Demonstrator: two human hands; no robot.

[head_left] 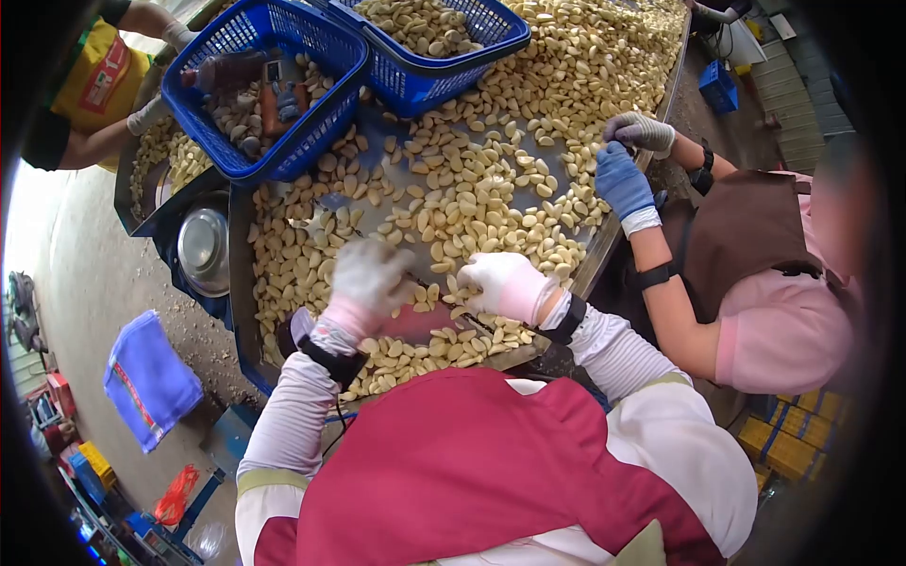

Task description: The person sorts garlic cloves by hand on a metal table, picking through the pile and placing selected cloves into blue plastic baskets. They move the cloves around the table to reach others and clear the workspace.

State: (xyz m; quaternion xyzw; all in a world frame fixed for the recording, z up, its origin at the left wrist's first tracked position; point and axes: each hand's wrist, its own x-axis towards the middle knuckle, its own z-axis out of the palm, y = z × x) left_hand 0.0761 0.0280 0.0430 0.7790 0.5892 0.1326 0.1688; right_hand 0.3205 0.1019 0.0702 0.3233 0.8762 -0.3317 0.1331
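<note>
My left hand (pixel 368 278), in a white glove with a pink cuff, is over a metal tray (pixel 547 170) spread with pale oval pieces (pixel 472 208) that look like peeled garlic cloves. Motion smears its fingers, so their grip does not show. To its right, my right hand (pixel 505 286) wears a similar glove. Its fingers are curled together low over the pieces, and whatever they hold is hidden. A short dark thin thing shows between the hands, too small to name. Below them lies a reddish patch of tray among scattered pieces.
Two blue baskets (pixel 274 156) stand at the far side; the nearer holds a bottle and other items. A round metal bowl (pixel 203 250) sits by the left edge. On the right, a co-worker's blue-gloved hand (pixel 623 184) is at the tray rim; another person's gloved hand (pixel 146 115) is upper left.
</note>
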